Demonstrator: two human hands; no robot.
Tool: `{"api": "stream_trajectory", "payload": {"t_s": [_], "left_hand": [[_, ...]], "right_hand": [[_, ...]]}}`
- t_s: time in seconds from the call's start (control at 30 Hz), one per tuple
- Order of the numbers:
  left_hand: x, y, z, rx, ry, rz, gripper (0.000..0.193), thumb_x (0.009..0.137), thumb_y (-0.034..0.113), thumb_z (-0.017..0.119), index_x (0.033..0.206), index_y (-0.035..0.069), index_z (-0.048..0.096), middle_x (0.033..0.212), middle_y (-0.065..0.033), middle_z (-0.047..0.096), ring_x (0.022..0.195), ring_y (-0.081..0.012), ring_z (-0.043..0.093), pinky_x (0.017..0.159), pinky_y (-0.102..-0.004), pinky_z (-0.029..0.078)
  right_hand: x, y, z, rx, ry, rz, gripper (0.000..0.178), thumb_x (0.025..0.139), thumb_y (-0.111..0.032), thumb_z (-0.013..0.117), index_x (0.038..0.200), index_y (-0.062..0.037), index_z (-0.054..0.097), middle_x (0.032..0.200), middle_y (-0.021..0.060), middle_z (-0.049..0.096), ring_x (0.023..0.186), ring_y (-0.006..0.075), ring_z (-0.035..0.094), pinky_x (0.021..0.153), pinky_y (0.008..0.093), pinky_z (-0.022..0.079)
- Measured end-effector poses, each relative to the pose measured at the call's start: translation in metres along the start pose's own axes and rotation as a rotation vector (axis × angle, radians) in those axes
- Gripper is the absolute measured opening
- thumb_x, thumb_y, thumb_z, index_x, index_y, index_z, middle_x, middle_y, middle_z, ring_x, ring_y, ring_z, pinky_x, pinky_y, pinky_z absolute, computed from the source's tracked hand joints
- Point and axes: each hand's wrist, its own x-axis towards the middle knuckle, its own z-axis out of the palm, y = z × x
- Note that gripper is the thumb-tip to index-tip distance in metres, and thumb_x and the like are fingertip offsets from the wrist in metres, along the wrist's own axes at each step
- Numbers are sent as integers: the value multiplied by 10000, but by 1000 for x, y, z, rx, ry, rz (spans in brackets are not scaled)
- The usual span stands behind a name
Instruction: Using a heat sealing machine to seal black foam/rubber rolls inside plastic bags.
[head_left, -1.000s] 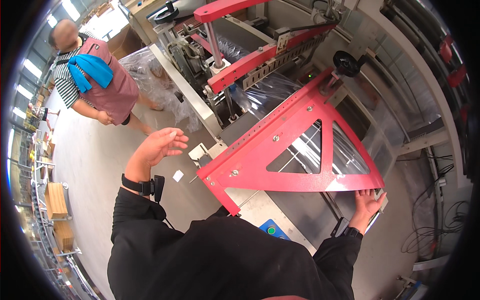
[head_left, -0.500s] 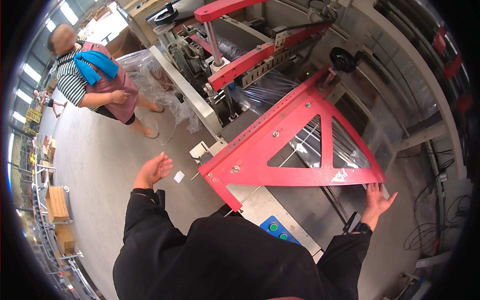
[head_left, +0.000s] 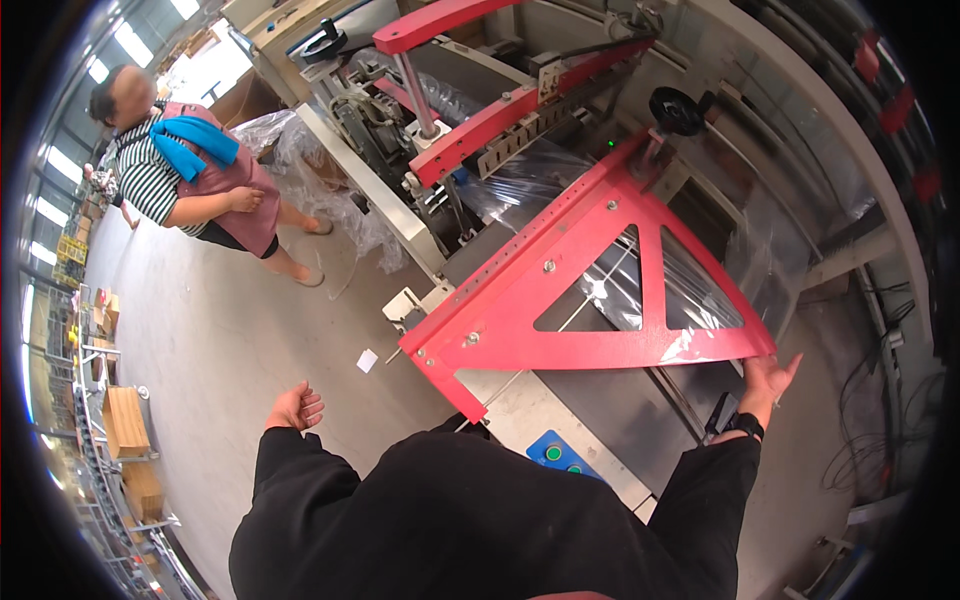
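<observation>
My left hand (head_left: 295,408) hangs in the air over the floor, left of the machine. Its fingers are loosely curled and hold nothing. At the right corner of a red triangular metal plate (head_left: 600,350), my right hand (head_left: 768,380) touches the edge with its fingers, while the thumb stands out to the side. The fingertips are partly hidden at the rim. Two cut-out windows in the plate show clear plastic film (head_left: 690,290) behind it. Just below lies a blue panel (head_left: 543,448) with green buttons (head_left: 553,454).
A black handwheel (head_left: 677,111) sits above the plate, near a red crossbar (head_left: 520,105). At the left stands a person (head_left: 190,170) with a blue cloth, beside crumpled film (head_left: 300,150). Cartons (head_left: 125,422) line the far left; cables (head_left: 850,420) hang at right.
My left hand has dropped down and its fingers have curled somewhat. My right hand has shifted slightly right and up along the plate's corner. The co-worker has turned a little.
</observation>
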Motion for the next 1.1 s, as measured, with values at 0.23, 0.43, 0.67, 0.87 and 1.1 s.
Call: {"api": "stream_trajectory", "payload": {"t_s": [0.23, 0.43, 0.67, 0.87, 1.1], "left_hand": [[42, 13, 0, 8, -160, 100, 480, 892, 441, 489, 1207, 82, 433, 1084, -73, 554, 935, -256, 561, 758, -439, 452], [37, 36, 41, 72, -183, 80, 426, 891, 444, 499, 1110, 79, 488, 1040, -71, 568, 958, -267, 533, 796, -462, 417], [48, 41, 58, 116, -227, 98, 443, 882, 463, 506, 1122, 91, 490, 979, -60, 570, 916, -263, 543, 798, -464, 403], [61, 31, 52, 111, -249, 84, 468, 893, 446, 496, 1150, 55, 467, 1142, -106, 538, 1045, -298, 511, 868, -488, 381], [49, 16, 52, 109, -163, 44, 437, 905, 429, 478, 1141, 61, 468, 1051, -96, 569, 936, -285, 557, 781, -463, 422]], "right_hand": [[-23, 3, -36, -135, 251, -138, 877, 775, -573, 534, 1380, -65, 154, 1412, 212, 269, 1302, 356, 290, 1058, 534, 166], [-69, 0, -45, -212, 228, -190, 978, 837, -530, 508, 1416, -94, -148, 1436, 274, 178, 1314, 392, 260, 1044, 563, 180], [-94, 2, -56, -236, 263, -214, 921, 863, -503, 486, 1421, -72, -107, 1431, 270, 196, 1281, 392, 319, 1034, 570, 200], [-108, 13, -64, -253, 343, -176, 943, 853, -510, 503, 1419, -58, -102, 1424, 293, 186, 1298, 407, 282, 1041, 559, 190], [-124, 15, -68, -286, 354, -211, 910, 871, -490, 480, 1417, -45, -97, 1432, 289, 173, 1305, 410, 268, 1051, 550, 177]]}}
